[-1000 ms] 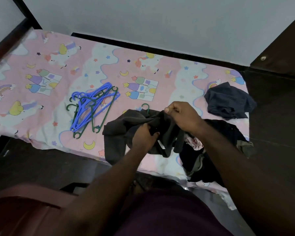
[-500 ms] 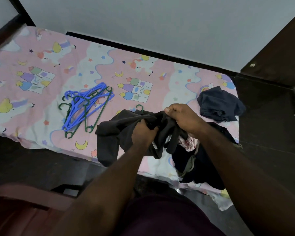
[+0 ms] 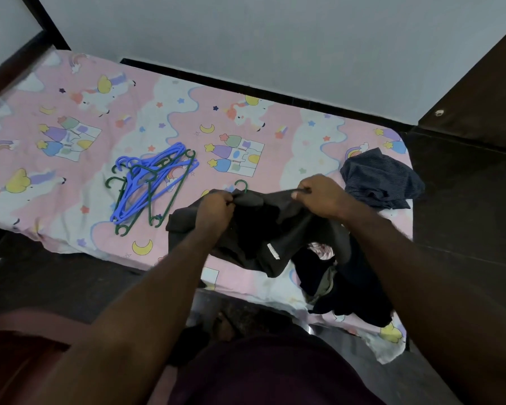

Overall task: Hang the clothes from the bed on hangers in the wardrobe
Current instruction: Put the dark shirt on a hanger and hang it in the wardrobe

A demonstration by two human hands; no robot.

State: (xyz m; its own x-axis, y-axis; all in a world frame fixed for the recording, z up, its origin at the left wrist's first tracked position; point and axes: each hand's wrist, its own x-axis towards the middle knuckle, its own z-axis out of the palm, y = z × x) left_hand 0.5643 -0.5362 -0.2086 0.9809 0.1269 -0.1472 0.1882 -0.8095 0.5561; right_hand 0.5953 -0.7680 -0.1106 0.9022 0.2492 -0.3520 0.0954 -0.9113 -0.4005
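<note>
A dark grey garment (image 3: 260, 229) is stretched between my hands over the near edge of the bed (image 3: 158, 112). My left hand (image 3: 214, 211) grips its top edge on the left, and my right hand (image 3: 319, 195) pinches the same edge on the right. A green hanger hook (image 3: 241, 185) pokes up just behind the garment between my hands. A white label shows on the cloth. To the left lies a bunch of blue and green hangers (image 3: 149, 185). A pile of dark clothes (image 3: 342, 282) lies under my right forearm.
A crumpled navy striped garment (image 3: 380, 178) lies at the bed's right end. A dark wooden panel (image 3: 479, 97) stands at the far right, a dark bed frame (image 3: 18, 62) at the far left. Dark floor lies below the bed, and a reddish-brown chair (image 3: 18, 361) at bottom left.
My hands have moved apart, pulling the grey garment's top edge wide; before, they were bunched close together in the cloth. The green hook now shows clearly between them.
</note>
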